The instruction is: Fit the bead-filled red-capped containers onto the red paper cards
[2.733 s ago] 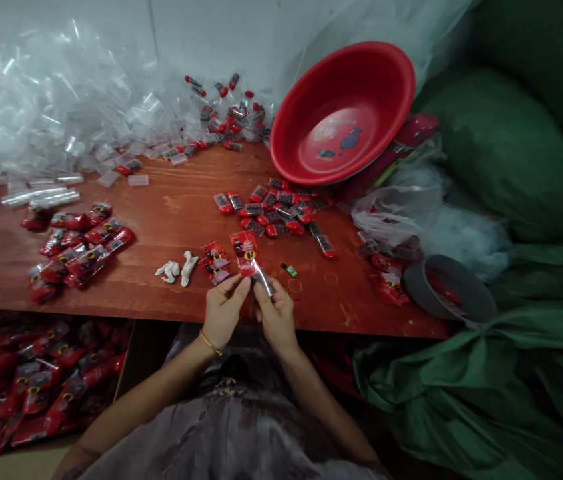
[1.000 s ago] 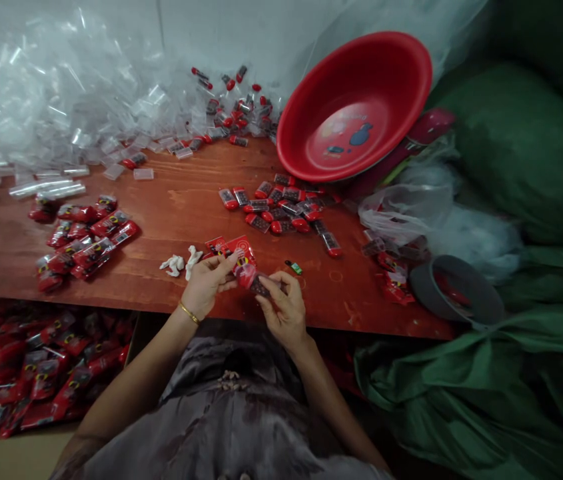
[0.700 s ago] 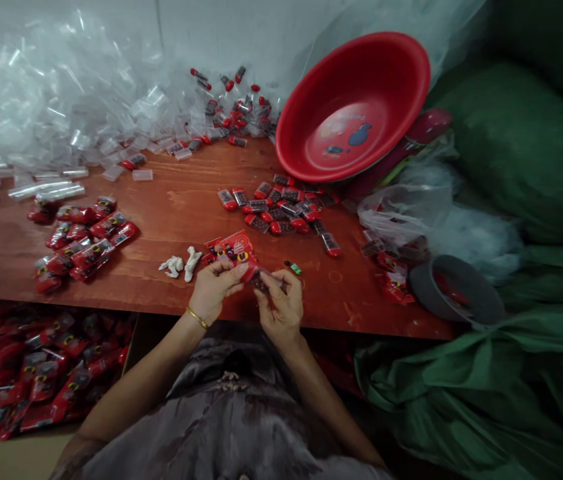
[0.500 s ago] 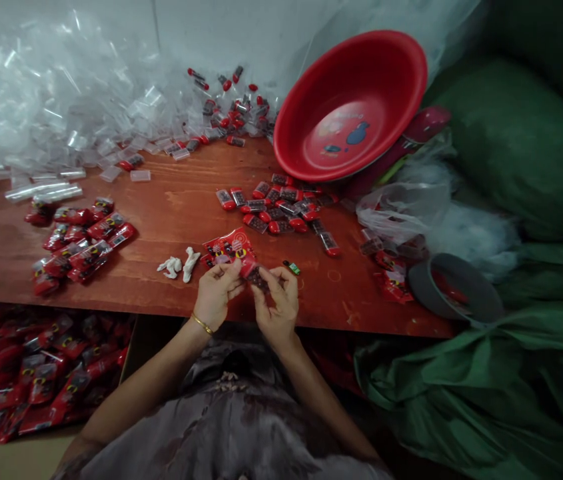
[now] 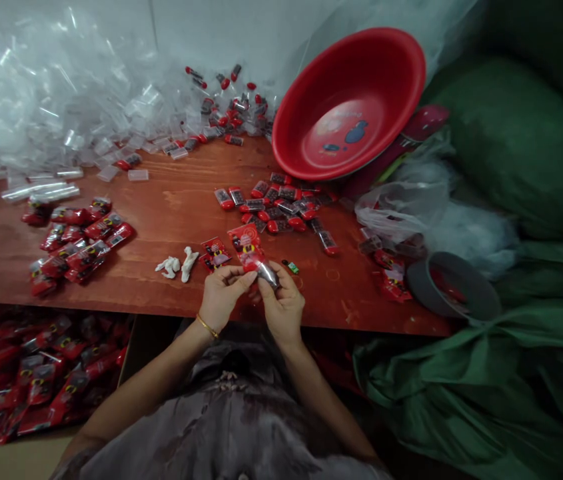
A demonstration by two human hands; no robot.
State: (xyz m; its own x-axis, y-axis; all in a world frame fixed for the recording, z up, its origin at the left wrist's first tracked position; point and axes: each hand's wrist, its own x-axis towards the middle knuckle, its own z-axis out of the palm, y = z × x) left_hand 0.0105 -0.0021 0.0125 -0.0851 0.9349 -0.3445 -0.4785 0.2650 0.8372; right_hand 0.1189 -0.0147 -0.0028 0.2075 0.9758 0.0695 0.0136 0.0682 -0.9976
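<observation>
Both hands, left hand [image 5: 221, 297] and right hand [image 5: 284, 303], pinch one red packet [image 5: 251, 252] between fingers, steadying it above the near worktop [image 5: 171, 200] edge.

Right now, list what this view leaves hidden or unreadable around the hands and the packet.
- Red packet, head view: print too small to read; its lower clear end is covered by fingers.
- Left hand and right hand: palms face away, so the grip underneath is hidden.
- Grey cup: contents dim.
- Box of packets: cut off by the left edge, partly under the table.
</observation>
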